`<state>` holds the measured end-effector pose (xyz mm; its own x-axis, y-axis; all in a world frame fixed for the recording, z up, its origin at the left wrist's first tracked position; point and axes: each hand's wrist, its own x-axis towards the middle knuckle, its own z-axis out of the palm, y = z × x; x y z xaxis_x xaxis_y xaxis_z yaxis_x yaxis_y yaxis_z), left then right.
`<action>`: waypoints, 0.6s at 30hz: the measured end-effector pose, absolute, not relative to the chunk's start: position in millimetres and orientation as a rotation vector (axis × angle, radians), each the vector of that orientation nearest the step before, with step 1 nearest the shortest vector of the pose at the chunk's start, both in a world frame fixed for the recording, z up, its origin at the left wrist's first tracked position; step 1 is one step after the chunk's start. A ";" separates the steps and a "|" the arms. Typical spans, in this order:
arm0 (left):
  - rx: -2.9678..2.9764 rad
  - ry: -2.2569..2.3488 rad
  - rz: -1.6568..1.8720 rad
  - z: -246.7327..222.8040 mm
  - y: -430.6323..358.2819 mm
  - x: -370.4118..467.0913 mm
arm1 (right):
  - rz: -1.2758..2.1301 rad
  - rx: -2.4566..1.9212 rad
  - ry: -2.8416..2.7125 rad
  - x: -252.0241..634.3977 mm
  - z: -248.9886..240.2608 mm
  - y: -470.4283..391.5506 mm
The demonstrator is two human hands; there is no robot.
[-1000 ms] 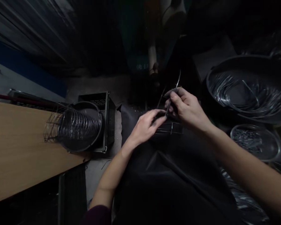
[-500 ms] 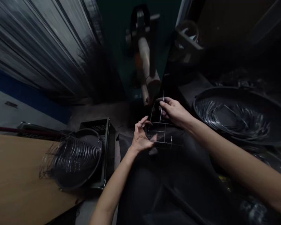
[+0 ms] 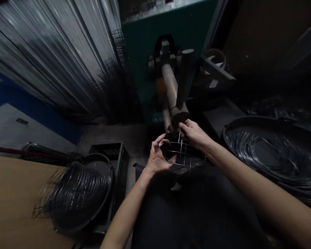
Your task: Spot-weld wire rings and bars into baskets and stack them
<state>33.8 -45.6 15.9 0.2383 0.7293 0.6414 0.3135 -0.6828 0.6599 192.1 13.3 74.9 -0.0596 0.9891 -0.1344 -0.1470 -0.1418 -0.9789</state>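
Observation:
In the head view my left hand (image 3: 157, 158) grips the left side of a wire frame (image 3: 181, 152), thumb and fingers curled around its thin curved wires. My right hand (image 3: 194, 134) pinches a short wire rod (image 3: 179, 136), which stands upright against the frame's far side. Both hands are just below the round end of the machine's upper arm (image 3: 171, 83). A thinner lower arm (image 3: 166, 117) runs beneath it. The far end of the rod is hidden by the fingers and the dark machine tip.
At left, a round pan (image 3: 103, 204) of stacked wire rings (image 3: 85, 180) sits over a dark plastic crate (image 3: 123, 155). A wide pan (image 3: 238, 119) on the right holds many loose wires (image 3: 248, 152). The green machine body (image 3: 197, 20) stands ahead; a cardboard sheet (image 3: 5, 193) is at lower left.
The view has tilted up, showing more of the machine. My hands have brought the wire frame and rod closer to the machine's arm ends; both grips stay closed.

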 end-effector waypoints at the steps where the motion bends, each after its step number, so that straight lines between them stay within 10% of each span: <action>1: 2.117 0.961 1.435 15.8 -43.0 33.2 | 1.414 -1.168 -1.072 191.4 73.5 16.4; 18: 2.054 0.982 1.356 18.7 -13.1 24.4 | 1.442 -1.123 -1.014 188.4 51.8 52.3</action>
<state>24.4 -13.1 18.7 0.2488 0.7821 0.5713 0.2987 -0.6231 0.7229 188.4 52.3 51.8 -0.0642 0.9890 -0.1333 -0.2093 -0.1440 -0.9672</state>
